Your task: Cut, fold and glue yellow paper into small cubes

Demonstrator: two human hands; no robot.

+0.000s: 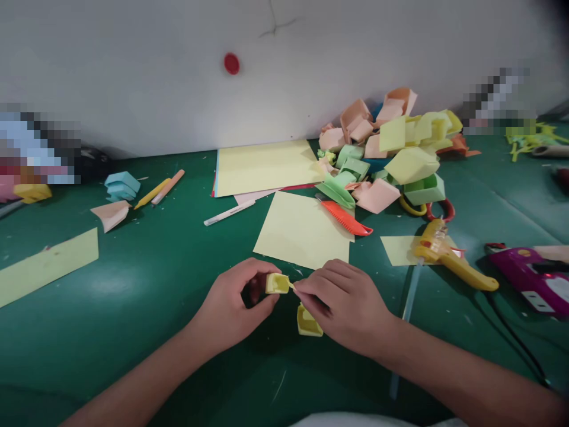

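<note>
Between the thumb and fingers of my left hand (237, 299) is a small folded yellow paper box (277, 284), its hollow side facing my right hand. My right hand (344, 305) pinches a thin yellow paper strip (292, 286) at the box's right edge; whether the strip is joined to the box I cannot tell. Just below my right fingers, a second yellow paper piece (309, 323), also hollow, sits over the green table, partly hidden by that hand. Beyond both hands lies a pale yellow paper sheet (302, 231).
A heap of folded paper boxes (377, 154) stands at the back right. Nearer are an orange cutter (347, 218), a yellow glue gun (457, 261) with a glue stick and cord, and a purple device (531, 279). A white pen (230, 212) and paper stack (267, 169) lie behind.
</note>
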